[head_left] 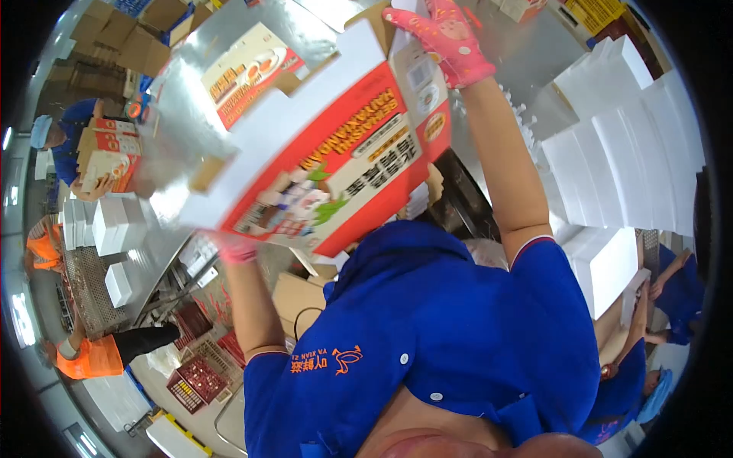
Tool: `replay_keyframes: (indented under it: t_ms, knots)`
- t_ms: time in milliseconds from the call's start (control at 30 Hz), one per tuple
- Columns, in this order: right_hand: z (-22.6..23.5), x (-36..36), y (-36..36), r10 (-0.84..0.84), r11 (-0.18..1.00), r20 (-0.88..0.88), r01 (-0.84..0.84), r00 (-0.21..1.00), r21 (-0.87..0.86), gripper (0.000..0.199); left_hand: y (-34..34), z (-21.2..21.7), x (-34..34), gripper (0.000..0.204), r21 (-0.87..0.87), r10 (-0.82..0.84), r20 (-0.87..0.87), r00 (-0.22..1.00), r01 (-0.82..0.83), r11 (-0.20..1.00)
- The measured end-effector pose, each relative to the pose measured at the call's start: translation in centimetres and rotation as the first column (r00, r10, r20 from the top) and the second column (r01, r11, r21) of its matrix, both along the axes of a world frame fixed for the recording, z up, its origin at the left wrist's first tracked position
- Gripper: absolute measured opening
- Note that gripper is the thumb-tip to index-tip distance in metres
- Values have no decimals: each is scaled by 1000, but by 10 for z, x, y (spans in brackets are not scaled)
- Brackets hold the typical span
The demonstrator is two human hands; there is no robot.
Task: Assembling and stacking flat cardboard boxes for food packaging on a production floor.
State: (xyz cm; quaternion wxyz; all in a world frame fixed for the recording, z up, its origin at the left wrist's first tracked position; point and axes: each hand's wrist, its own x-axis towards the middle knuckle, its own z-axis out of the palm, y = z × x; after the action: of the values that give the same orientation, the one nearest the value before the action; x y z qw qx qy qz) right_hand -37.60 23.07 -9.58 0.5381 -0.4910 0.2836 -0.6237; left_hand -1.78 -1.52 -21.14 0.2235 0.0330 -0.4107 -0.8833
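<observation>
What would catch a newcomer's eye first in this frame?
A large red-and-white printed carton fills the upper middle, held between two pink-gloved hands: the right hand at its top edge, the left hand at its lower left corner. Below it is the person's blue shirt; stacks of white foam boxes stand at the right, and a metal table lies behind the carton.

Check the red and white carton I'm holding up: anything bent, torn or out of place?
Nothing stands out. The red and white carton is tilted between the left hand and right hand, both in pink gloves. Its flaps stand open, and no tear or crushing shows. The white foam boxes beside it are stacked evenly.
</observation>
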Motion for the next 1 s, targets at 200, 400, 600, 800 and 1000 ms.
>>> replay_keyframes:
  t_ms: [200, 400, 600, 800, 1000]
  knots:
    - [-28, 90, -36, -781, 16, -561, 888, -276, -460, 50, 45, 70, 7, 125, -418, 538, 467, 702, -360, 834]
    - [-5, 115, 7, -897, 413, -300, 857, 324, -309, 55, 58, 63, 42, 97, -426, 417, -176, 892, -451, 784]
    - [-13, 155, 10, -577, 815, -254, 564, 776, -128, 70, 51, 79, 38, 110, -576, 729, -243, 639, -700, 421]
    - [38, 176, 23, -858, 69, -304, 494, -413, -867, 58, 67, 90, 28, 118, -585, 757, -211, 619, -700, 409]
    - [21, 193, -68, -595, 708, -733, 216, -331, -673, 45, 70, 87, 28, 115, -552, 744, -224, 629, -711, 435]
